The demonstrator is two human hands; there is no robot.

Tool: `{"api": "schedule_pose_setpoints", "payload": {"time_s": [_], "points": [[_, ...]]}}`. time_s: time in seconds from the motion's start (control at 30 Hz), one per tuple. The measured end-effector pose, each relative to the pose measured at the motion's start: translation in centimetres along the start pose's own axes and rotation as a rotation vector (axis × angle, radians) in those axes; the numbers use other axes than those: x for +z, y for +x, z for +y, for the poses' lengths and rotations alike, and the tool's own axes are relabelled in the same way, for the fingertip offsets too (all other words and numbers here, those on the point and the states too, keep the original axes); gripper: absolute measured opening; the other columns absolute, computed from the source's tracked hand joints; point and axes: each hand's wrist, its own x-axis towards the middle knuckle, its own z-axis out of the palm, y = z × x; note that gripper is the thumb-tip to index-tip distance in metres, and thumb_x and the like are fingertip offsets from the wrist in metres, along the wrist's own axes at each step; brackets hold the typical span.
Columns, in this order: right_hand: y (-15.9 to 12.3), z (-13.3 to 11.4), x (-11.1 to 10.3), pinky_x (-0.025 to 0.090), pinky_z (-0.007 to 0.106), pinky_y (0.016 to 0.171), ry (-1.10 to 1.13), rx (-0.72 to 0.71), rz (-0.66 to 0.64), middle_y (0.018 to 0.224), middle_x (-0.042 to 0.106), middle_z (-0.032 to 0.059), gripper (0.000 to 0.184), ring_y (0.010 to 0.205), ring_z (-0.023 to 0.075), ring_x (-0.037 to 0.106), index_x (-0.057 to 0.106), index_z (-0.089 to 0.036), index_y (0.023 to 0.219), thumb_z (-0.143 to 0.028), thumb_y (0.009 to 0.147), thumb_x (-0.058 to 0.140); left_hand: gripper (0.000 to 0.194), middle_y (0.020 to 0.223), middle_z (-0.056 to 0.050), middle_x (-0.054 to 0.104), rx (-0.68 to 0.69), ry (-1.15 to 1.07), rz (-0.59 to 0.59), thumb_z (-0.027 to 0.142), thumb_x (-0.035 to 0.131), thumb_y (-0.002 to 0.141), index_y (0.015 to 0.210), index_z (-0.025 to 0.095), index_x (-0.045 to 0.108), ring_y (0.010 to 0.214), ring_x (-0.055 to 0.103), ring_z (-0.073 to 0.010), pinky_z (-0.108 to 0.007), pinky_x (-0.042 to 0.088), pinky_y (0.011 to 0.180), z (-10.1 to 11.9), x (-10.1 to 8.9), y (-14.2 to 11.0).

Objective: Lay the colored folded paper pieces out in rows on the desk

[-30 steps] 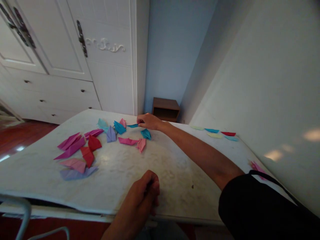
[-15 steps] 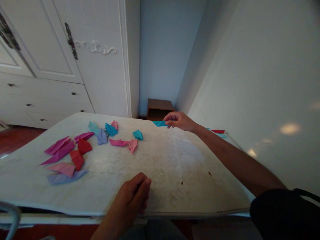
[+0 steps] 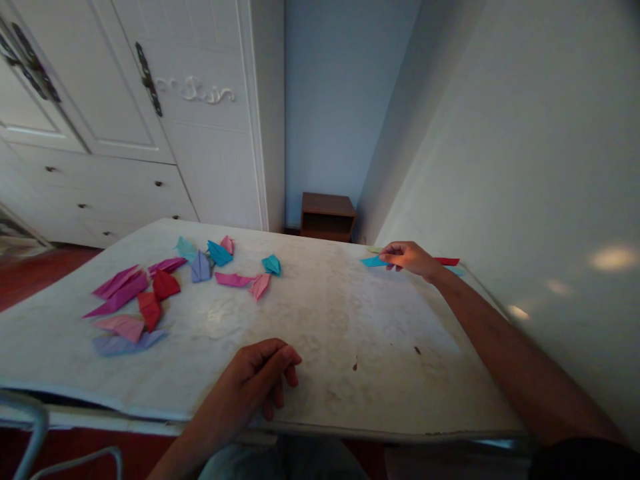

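My right hand [image 3: 406, 259] pinches a blue folded paper [image 3: 373, 262] between thumb and fingers, low over the far right part of the white table. Close by, a red folded paper [image 3: 447, 261] and a pale green one [image 3: 374, 250] show partly behind my hand and wrist. My left hand [image 3: 265, 373] rests near the front edge, its fingers loosely curled, with nothing visible in them. Left of centre lie a teal folded paper [image 3: 272, 265], a pink one [image 3: 259, 287] and a magenta one [image 3: 234, 280].
More folded papers in several colours lie on the table's left side, among them a red one [image 3: 166, 285] and a lilac one [image 3: 129, 343]. A white wardrobe [image 3: 215, 160] and a brown cabinet [image 3: 327, 205] stand beyond. A wall [image 3: 525, 167] borders the right side.
My right hand has carried the blue folded paper rightward, toward the papers by the wall. My left hand has loosened slightly and stays near the front edge. The view has shifted a little.
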Motion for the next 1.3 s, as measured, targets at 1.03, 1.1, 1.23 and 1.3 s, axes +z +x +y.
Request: {"api": "schedule_pose_setpoints", "payload": {"time_s": [1.03,1.1,1.23,1.3], "points": [[0.9,0.9,-2.7,0.039,0.029,0.068,-0.773,-0.18,0.0,0.094,0.069,0.0083,0.028,0.084,0.0209,0.061,0.072,-0.019,0.093,-0.032,0.093,0.047,0.04,0.062,-0.001,0.052,0.09,0.224,-0.016,0.054,0.06,0.082,0.074,0.015,0.059,0.053,0.05,-0.0099,-0.018,0.041,0.049,0.3,0.1,1.6],[-0.2,0.1,-1.7,0.042,0.031,0.074,-0.828,-0.224,0.02,0.104,0.068,0.01,0.028,0.093,0.024,0.06,0.071,-0.019,0.097,-0.032,0.093,0.047,0.04,0.061,-0.001,0.052,0.088,0.245,-0.008,0.054,0.06,0.081,0.073,0.015,0.061,0.052,0.049,-0.0101,-0.018,0.04,0.048,0.4,0.1,1.5],[-2.4,-0.9,2.0,0.044,0.037,0.092,-0.989,-0.346,-0.019,0.117,0.062,0.0157,0.029,0.11,0.0289,0.057,0.068,-0.014,0.101,-0.035,0.093,0.051,0.038,0.066,-0.004,0.058,0.138,0.313,0.018,0.053,0.062,0.079,0.072,0.016,0.066,0.054,0.048,-0.0108,-0.018,0.038,0.048,0.3,0.1,1.6],[-3.1,-1.1,3.8,0.046,0.039,0.092,-0.998,-0.303,-0.037,0.119,0.06,0.0166,0.036,0.111,0.0298,0.057,0.066,-0.013,0.105,-0.042,0.095,0.048,0.035,0.072,-0.006,0.062,0.161,0.339,0.033,0.051,0.062,0.08,0.074,0.017,0.068,0.059,0.052,-0.0124,-0.019,0.041,0.052,0.3,0.1,1.6]]}}
